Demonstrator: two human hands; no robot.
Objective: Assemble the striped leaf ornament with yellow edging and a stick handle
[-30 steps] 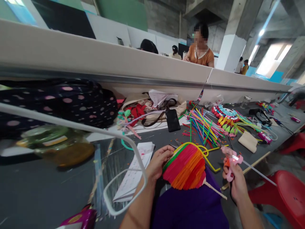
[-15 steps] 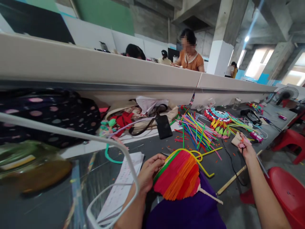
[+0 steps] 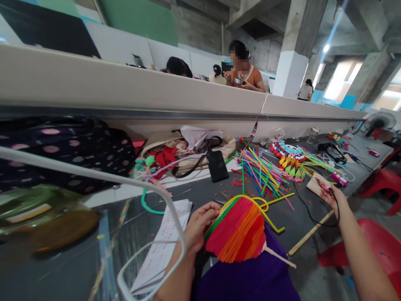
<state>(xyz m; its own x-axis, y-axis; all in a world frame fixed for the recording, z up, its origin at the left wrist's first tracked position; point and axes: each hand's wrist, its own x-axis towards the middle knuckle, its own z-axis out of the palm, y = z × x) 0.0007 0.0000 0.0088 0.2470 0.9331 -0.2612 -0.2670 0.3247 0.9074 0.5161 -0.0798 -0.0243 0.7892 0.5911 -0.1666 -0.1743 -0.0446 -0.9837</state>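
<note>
Grey worktable (image 3: 200, 190) runs along a low pale partition (image 3: 125, 90), with people seated beyond it. At the far left lie a dark polka-dot bag (image 3: 65, 146) and a blurred jar (image 3: 40, 217), crossed by a white wire frame (image 3: 150, 188) close to the camera. Next come a stack of printed papers (image 3: 166, 242) and a black phone (image 3: 217, 165) lying flat further back.

The left hand (image 3: 199, 225) curls its fingers around the left edge of a fan-shaped piece of coloured straws (image 3: 238, 230) (red, pink, orange, with a green rim), which sits at the table's near edge over a purple lap (image 3: 250, 276). Behind it lies a loose spread of coloured straws (image 3: 260, 171).

Further right, the right hand (image 3: 332, 196) is stretched out over the table beside a small tan block (image 3: 318, 184), with a black cord (image 3: 305, 207) looping by the wrist; whether its fingers grip anything cannot be told. A red stool (image 3: 385, 251) stands at the right.
</note>
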